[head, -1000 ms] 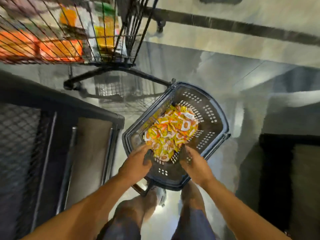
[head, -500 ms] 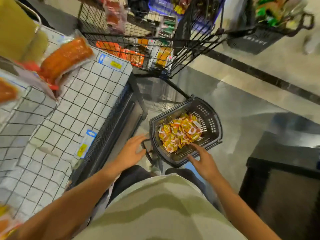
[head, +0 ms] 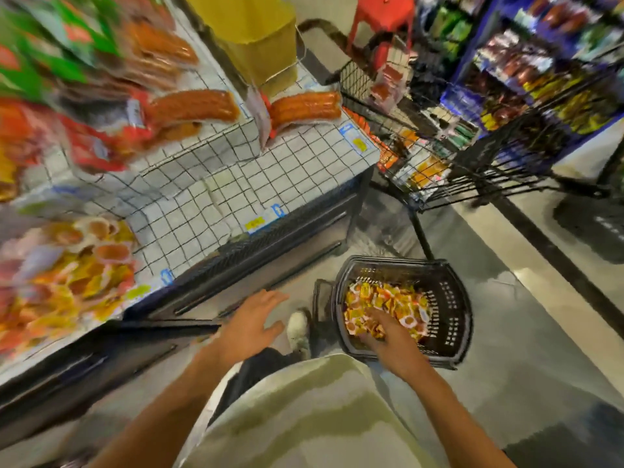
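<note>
On the floor stands a dark perforated plastic basket (head: pixel 450 292) of small yellow-orange sachets (head: pixel 388 298). The right hand (head: pixel 391 336) rests among them, but I cannot tell its grip. The left hand (head: pixel 251 322) hovers with its grip wide, holding nothing. A white wire-grid chiller shelf (head: pixel 297 163) stands to the left and a black wire trolley (head: pixel 439 157) behind the basket.
</note>
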